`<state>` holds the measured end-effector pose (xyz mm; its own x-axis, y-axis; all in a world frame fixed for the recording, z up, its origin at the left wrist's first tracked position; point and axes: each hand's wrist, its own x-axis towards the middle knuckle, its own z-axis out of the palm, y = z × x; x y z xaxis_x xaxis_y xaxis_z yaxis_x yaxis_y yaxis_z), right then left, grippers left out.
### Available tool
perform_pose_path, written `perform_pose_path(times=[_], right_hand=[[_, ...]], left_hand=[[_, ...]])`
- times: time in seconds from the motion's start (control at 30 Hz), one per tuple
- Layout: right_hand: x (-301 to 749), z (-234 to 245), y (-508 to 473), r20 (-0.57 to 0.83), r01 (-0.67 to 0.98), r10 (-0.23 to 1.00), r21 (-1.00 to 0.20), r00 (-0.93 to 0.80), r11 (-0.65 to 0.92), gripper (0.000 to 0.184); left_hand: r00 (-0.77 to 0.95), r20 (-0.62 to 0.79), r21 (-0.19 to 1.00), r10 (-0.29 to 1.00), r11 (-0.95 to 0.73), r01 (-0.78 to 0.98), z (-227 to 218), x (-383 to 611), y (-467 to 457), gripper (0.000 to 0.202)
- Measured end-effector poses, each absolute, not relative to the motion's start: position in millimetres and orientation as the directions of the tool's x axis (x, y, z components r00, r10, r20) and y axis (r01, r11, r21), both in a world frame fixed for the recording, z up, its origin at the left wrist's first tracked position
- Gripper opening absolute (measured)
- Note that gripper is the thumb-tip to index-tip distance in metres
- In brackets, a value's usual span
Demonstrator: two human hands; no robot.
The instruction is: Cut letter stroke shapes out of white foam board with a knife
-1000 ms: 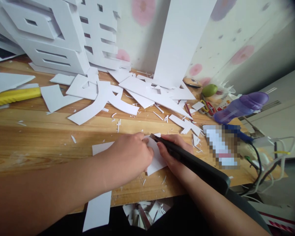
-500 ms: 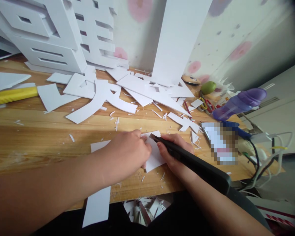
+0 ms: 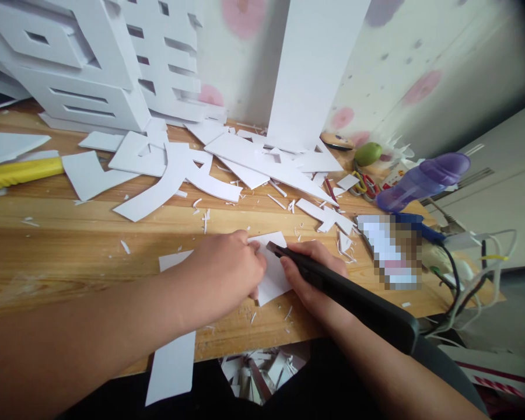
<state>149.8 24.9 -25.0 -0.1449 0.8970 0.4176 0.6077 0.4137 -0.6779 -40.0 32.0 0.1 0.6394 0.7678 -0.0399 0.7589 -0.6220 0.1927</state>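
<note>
My right hand (image 3: 317,271) is wrapped round a long black utility knife (image 3: 354,297). Its blade tip is over the upper part of a small white foam board piece (image 3: 273,280) on the table; I cannot tell whether it touches. My left hand (image 3: 238,265) is closed, its curled fingers gripping or pressing the left edge of that piece. Under my left forearm lies a white strip (image 3: 172,367), which sticks out past the table's front edge. The fingertips of the left hand are partly hidden.
Cut white board pieces (image 3: 153,181) and shavings litter the wooden table (image 3: 48,245). Behind stand white cut-out panels (image 3: 91,76). A yellow-handled tool (image 3: 26,173) lies left. On the right are a phone (image 3: 387,251), scissors (image 3: 367,186), purple bottle (image 3: 424,181) and cables (image 3: 457,291).
The knife's handle end has swung slightly down and to the right, while its tip stays over the small piece. My left hand keeps its hold. The whole view has shifted a little.
</note>
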Motion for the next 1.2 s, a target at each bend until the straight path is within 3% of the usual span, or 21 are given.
perform_pose_path(times=[0.23,0.7,1.03,1.2], right_hand=[[152.5,-24.5,20.2,0.414,0.603,0.9,-0.686,-0.137,0.408,0.011],[158.2,-21.3,9.2,0.371,0.616,0.917,-0.69,-0.148,0.379,0.011],[161.6,-19.4,1.6,0.359,0.602,0.919,-0.701,-0.165,0.382,0.009],[164.6,-19.8,0.1,0.387,0.605,0.899,-0.672,-0.204,0.427,0.01]], left_hand=[[0.621,-0.102,0.115,0.777,-0.611,0.783,1.8,-39.4,32.2,0.023],[0.597,-0.163,0.094,0.785,-0.59,0.802,6.9,-37.7,31.6,0.023],[0.61,-0.063,0.07,0.79,-0.606,0.792,2.0,-38.5,28.1,0.012],[0.611,-0.069,0.119,0.789,-0.601,0.79,4.0,-38.7,28.5,0.005]])
